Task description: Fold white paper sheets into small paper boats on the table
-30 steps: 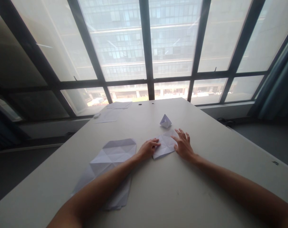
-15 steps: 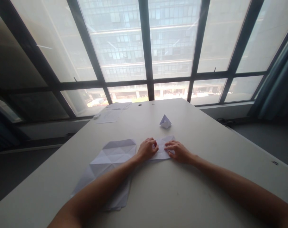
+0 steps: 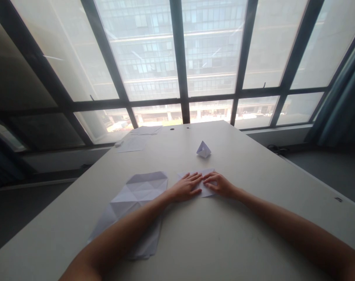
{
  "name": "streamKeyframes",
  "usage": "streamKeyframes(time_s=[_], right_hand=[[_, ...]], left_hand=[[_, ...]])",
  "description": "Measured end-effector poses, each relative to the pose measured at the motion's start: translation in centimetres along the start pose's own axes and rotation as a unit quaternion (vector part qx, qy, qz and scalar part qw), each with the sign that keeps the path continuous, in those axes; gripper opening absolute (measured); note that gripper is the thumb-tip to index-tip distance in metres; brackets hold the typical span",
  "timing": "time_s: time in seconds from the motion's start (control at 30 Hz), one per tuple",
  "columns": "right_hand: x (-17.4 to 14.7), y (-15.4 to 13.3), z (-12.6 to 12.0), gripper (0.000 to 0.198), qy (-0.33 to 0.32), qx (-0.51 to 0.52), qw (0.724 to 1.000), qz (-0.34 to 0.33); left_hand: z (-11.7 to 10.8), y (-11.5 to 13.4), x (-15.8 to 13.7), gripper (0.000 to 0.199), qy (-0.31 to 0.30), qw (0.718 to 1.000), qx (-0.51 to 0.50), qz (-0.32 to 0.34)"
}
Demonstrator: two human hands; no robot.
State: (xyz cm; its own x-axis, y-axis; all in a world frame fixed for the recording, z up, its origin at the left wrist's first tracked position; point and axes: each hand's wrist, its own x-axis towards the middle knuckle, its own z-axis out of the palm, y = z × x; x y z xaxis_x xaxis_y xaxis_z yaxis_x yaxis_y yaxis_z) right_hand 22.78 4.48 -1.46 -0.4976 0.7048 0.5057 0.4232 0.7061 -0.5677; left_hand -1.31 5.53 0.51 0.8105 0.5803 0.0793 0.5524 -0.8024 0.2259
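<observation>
On the white table a small folded sheet of white paper (image 3: 206,192) lies beneath both my hands. My left hand (image 3: 187,187) rests flat on its left part, fingers stretched out and holding nothing. My right hand (image 3: 220,184) touches the right part with slightly bent, separated fingers, its fingertips close to those of my left hand. Much of the sheet is hidden under the hands. Just beyond it stands a folded paper boat (image 3: 203,150). Under and beside my left forearm are larger creased paper sheets (image 3: 139,189), partly covered by the arm.
Flat paper sheets (image 3: 132,144) lie at the far left of the table (image 3: 247,238), with a small white object (image 3: 118,143) beside them. Large windows (image 3: 211,50) rise behind the table. A blue curtain (image 3: 335,105) hangs at the right.
My left hand has gone from curled fingers at the sheet's left side to lying flat, reaching further right over it. My right hand stays nearly in place, its fingers shifted slightly.
</observation>
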Motion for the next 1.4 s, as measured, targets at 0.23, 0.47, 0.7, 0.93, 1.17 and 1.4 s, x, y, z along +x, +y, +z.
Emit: streamKeyframes(time_s=[0.23,0.47,0.7,0.93,1.17,1.4], right_hand=[[0.1,1.0,0.3,0.026,0.079,-0.094,0.990,0.072],[0.2,2.0,0.2,0.051,0.135,-0.180,0.946,0.232],[0.3,2.0,0.2,0.053,0.120,-0.136,0.959,0.219],[0.3,1.6,0.0,0.055,0.157,-0.067,0.966,0.192],[0.3,1.2,-0.2,0.055,0.201,-0.041,0.965,0.164],[0.3,1.3,0.0,0.037,0.177,-0.027,0.974,0.135]], left_hand=[[0.3,-0.1,0.0,0.064,0.010,1.000,-0.004,-0.011],[0.2,0.0,0.0,0.058,0.028,0.999,-0.025,-0.016],[0.2,0.0,0.1,0.058,0.032,0.999,-0.024,-0.016],[0.2,0.0,0.0,0.058,0.029,0.999,-0.024,-0.017],[0.2,0.1,0.0,0.057,0.041,0.999,-0.028,-0.017],[0.0,0.2,0.1,0.057,0.031,0.999,-0.030,-0.022]])
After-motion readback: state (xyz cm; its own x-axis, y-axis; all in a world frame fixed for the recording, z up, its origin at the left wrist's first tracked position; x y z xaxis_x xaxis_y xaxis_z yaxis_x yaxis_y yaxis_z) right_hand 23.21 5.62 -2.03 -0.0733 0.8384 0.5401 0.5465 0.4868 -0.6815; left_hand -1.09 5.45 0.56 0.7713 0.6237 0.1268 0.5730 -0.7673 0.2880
